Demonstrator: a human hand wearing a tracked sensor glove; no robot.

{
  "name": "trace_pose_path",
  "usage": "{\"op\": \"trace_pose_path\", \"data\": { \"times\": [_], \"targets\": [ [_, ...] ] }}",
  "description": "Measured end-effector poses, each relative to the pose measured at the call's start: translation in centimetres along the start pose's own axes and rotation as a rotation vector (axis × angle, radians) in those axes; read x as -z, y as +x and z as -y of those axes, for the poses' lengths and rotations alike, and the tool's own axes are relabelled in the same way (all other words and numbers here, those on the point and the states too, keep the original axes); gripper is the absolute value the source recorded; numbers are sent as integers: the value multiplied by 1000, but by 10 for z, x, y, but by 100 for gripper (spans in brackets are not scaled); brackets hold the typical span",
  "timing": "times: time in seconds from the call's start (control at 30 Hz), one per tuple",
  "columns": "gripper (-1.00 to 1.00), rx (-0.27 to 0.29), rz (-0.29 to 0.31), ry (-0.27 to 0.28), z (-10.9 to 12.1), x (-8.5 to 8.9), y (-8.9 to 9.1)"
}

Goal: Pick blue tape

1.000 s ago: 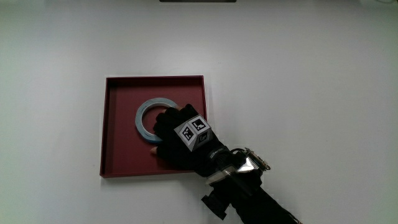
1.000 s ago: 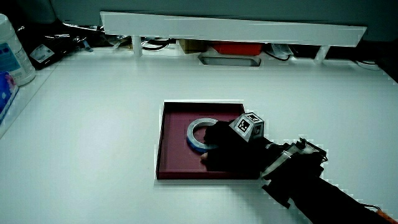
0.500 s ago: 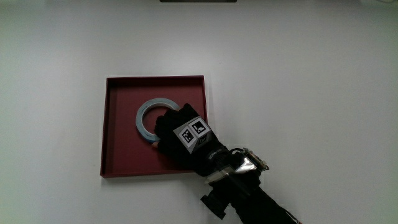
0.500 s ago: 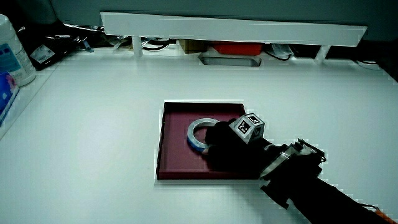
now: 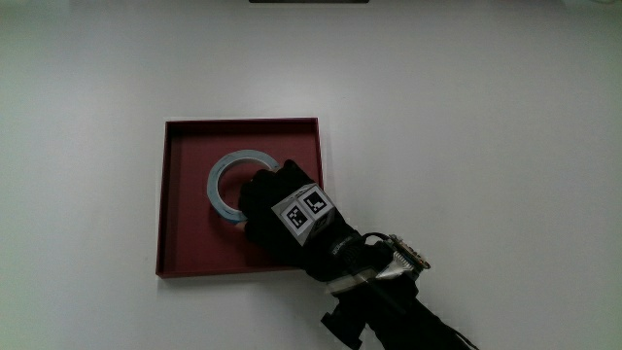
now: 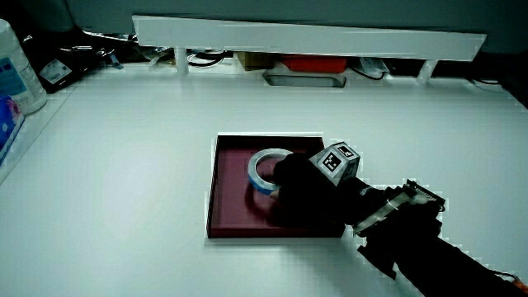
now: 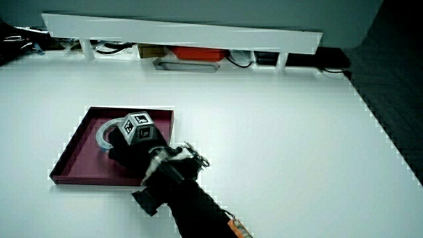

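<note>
The blue tape [image 5: 218,176] is a pale blue ring over the dark red square tray [image 5: 185,233]. The hand [image 5: 277,206] in its black glove, with the patterned cube on its back, is over the tray's part nearer to the person. Its fingers curl round the ring's near edge. In both side views the blue tape [image 6: 258,163] [image 7: 104,136] sits tilted and a little above the tray [image 6: 227,202] [image 7: 78,155] floor, held by the hand [image 6: 304,194] [image 7: 131,144]. The glove hides part of the ring.
The tray lies on a white table [image 5: 466,126]. A low white partition [image 6: 313,35] runs along the table's edge farthest from the person, with cables and a red object [image 6: 309,63] under it. A white bottle [image 6: 11,70] stands at the table's edge.
The fingers have closed on the tape's near edge. The ring has shifted slightly away from the person and tilted up off the tray floor.
</note>
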Motion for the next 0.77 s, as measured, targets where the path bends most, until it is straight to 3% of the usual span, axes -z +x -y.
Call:
{"op": "trace_pose_path", "data": {
  "times": [0.5, 0.77],
  "targets": [
    [100, -54, 7, 70, 32, -74, -25],
    [100, -20, 28, 126, 54, -98, -16]
  ]
}}
